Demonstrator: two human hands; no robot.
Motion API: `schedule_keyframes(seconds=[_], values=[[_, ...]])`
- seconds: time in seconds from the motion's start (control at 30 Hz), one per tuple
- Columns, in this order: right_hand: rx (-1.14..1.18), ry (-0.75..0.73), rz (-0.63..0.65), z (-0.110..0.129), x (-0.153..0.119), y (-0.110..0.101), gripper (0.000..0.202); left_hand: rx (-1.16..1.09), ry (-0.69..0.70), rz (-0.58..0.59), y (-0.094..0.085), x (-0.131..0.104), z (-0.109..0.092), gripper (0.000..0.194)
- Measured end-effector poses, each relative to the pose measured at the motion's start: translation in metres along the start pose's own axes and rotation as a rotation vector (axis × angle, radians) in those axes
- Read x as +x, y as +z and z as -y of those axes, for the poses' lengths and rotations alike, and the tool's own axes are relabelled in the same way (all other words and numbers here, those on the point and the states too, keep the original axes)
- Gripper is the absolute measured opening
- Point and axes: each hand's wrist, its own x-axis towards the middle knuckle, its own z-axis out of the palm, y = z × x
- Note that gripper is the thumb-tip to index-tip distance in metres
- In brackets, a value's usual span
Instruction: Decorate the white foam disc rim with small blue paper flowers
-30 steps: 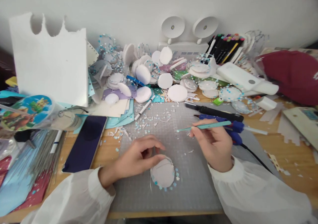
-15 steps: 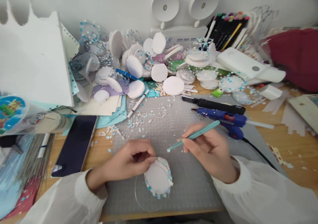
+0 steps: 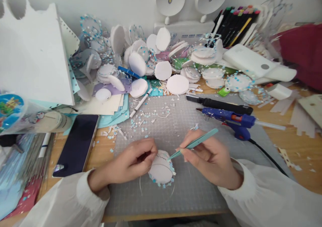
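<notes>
My left hand is closed at the upper left edge of a white disc, pinching its rim or the thin wire there; the fingertips hide which. Small blue and white pieces line the disc's right and lower edge, and a thin clear wire loops below it. Teal tweezers are held in my right hand, their tips at the disc's upper right edge. Under both hands lies the grey cutting mat, with tiny blue and white pieces scattered beyond them.
A blue glue gun and a black cutter lie at the right. A phone and a cup are at the left. Many white discs are piled behind, near a two-headed lamp and markers.
The tweezers have moved down and left onto the disc's edge. The disc has shifted slightly up and is tilted differently. The whole view has shifted a little.
</notes>
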Motion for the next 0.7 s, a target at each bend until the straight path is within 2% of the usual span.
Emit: schedule_keyframes(seconds=[0.7], values=[[-0.045, -0.025, 0.028, 0.0002, 0.0003, 0.0006, 0.009, 0.016, 0.029, 0.006, 0.0000, 0.0016, -0.0006, 0.019]])
